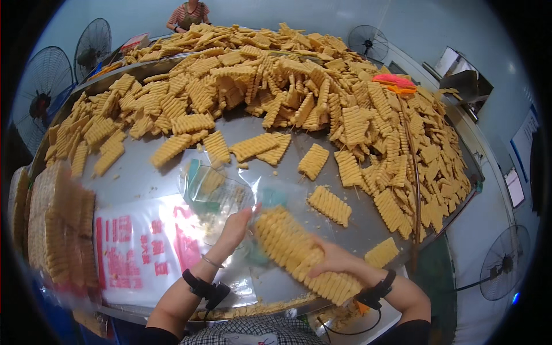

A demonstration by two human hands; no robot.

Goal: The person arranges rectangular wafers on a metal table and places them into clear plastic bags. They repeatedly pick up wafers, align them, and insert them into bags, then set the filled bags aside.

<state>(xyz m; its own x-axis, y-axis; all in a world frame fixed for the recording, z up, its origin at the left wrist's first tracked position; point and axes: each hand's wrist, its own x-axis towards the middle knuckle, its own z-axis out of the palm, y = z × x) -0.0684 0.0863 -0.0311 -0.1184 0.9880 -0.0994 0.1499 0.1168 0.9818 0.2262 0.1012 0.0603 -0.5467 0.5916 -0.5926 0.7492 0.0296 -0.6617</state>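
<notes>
My right hand (334,258) grips a thick stack of wavy, ridged yellow food slabs (297,250), tilted over the front of the metal table (151,172). My left hand (239,224) pinches the edge of a clear plastic bag (233,185) at the stack's far left end. The bag's film is see-through, and how far it reaches over the stack I cannot tell. Several loose slabs lie about, one (330,205) just beyond the stack. To the left of my left hand lie flat printed plastic bags (138,254) with pink writing.
A large heap of slabs (276,73) curves round the table's far and right sides. A long stick (414,172) with a pink and orange top leans on it. Packed bags of slabs (60,224) stand at left. Fans surround the table; a person (188,16) is at the far side.
</notes>
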